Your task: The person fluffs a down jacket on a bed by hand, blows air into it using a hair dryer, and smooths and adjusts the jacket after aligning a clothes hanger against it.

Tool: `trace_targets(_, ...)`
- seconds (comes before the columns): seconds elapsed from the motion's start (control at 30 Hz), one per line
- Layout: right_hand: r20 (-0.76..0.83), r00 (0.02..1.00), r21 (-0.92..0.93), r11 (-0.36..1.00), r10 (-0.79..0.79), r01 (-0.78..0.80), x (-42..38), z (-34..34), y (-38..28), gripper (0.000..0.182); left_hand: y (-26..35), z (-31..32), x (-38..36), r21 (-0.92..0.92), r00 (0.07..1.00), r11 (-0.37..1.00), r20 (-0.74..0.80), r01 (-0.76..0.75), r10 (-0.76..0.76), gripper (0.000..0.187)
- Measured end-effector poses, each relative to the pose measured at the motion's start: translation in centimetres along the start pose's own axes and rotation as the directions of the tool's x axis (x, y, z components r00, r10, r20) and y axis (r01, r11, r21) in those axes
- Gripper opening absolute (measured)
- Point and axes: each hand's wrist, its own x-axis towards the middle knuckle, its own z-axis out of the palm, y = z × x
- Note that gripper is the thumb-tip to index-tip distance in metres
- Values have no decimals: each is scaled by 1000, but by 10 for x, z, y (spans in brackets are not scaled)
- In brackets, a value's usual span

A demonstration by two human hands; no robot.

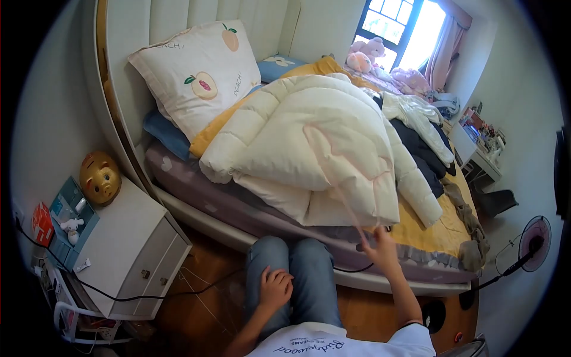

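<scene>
White T-shirt (380,346) showing nearest, left hand (276,288) resting on jeans (312,271), grip loosely open, right hand (379,245) reaching near cream puffer jacket (339,119), grip partly curled, can't tell hold

here in the room, one head-worn camera looks forward and down past a seated person's jeans (291,279), close below, toward the padded white jacket (309,137) on the bed (220,217) just ahead; its wide, dark-rimmed view takes in the nightstand (134,238) at left and a distant window (389,27) upper right.
</scene>
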Motion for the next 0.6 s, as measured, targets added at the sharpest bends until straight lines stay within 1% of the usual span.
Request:
trace_targets(0.03,-198,980,133,991,27,0,3,-22,-13,36,-1,1,4,-7,1000,1000,7,2,-2,10)
trace_targets(0.07,-371,925,264,964,85,17,3,-34,-20,35,0,4,6,-11,1000,1000,2,9,-9,10)
trace_targets(0.1,-525,830,400,915,189,45,4,-34,-18,31,0,5,5,-16,1000,1000,-11,11,-11,9)
trace_targets(0.13,-521,832,400,915,191,40,4,-29,-12,31,-1,5,4,-17,1000,1000,-26,8,-9,8)
trace_targets(0.17,-617,783,233,968,73,93,6,-21,-5,30,0,4,4,-17,1000,1000,-25,9,-9,8)
trace_targets(0.2,-690,722,54,990,-59,134,10,-14,0,29,0,3,6,-19,1000,1000,-23,4,-5,8)
trace_targets(0.23,-511,855,5,994,-94,113,12,-7,-1,31,1,3,6,-21,1000,1000,-22,1,-2,8)
trace_targets(0.27,-509,855,3,993,-97,114,10,-6,-1,31,1,3,5,-24,1000,1000,-23,3,-4,8)
trace_targets(0.3,-338,937,44,994,-84,105,7,-6,-2,32,1,3,4,-29,1000,1000,-26,2,-3,8)
trace_targets(0.33,-158,985,83,993,-75,89,7,-5,-3,33,-1,3,4,-32,1000,999,-31,-1,0,8)
trace_targets(0.37,-167,982,78,992,-86,101,14,-18,-15,33,-4,5,9,-31,999,1000,-45,-3,2,8)
trace_targets(0.4,-246,968,146,989,57,-21,16,-37,-31,34,-4,6,10,-21,999,1000,-38,-5,4,9)
trace_targets(0.43,-300,929,226,962,216,-151,11,-46,-40,35,-2,5,3,-13,1000,1000,-11,-3,3,9)
trace_targets(0.47,-294,929,228,960,226,-161,13,-36,-33,35,-1,3,1,-14,1000,1000,0,-4,4,9)
trace_targets(0.5,-370,921,159,985,123,-68,19,-17,-18,36,-1,3,4,-14,1000,1000,-9,-9,9,9)
trace_targets(0.53,-437,899,80,997,15,22,22,-12,-19,37,-1,3,5,-15,1000,1000,-21,-16,15,9)
trace_targets(0.57,-280,957,-31,997,-80,74,23,-12,-19,39,-1,3,5,-20,1000,999,-16,-25,25,9)
trace_targets(0.6,-289,955,-34,998,-62,55,23,-15,-20,39,-1,3,5,-19,1000,1000,-19,-14,14,9)
